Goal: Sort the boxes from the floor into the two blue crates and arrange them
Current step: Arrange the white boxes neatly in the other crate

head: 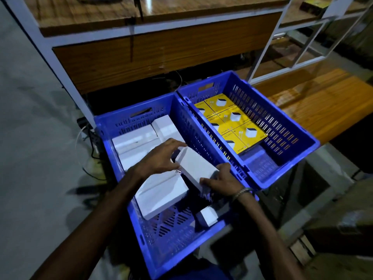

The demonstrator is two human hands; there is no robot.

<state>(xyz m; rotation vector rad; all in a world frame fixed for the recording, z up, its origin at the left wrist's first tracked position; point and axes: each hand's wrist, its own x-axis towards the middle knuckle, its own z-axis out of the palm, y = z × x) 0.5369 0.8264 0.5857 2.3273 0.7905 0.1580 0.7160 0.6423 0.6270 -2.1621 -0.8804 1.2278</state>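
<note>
Left hand (pixel 161 158) and right hand (pixel 221 179) both closed on long flat white cardboard box (pixel 196 168), one at each end, box tilted above left blue slatted plastic crate (pixel 121 122). Two-hand hold likely for steering box into gap beside white boxes already laid flat (pixel 137 146). Small white box (pixel 209 216) loose near front. Right blue plastic crate (pixel 292 126) holds yellow printed boxes (pixel 232 118) in tidy grid at back, so sorting looks colour-based.
</note>
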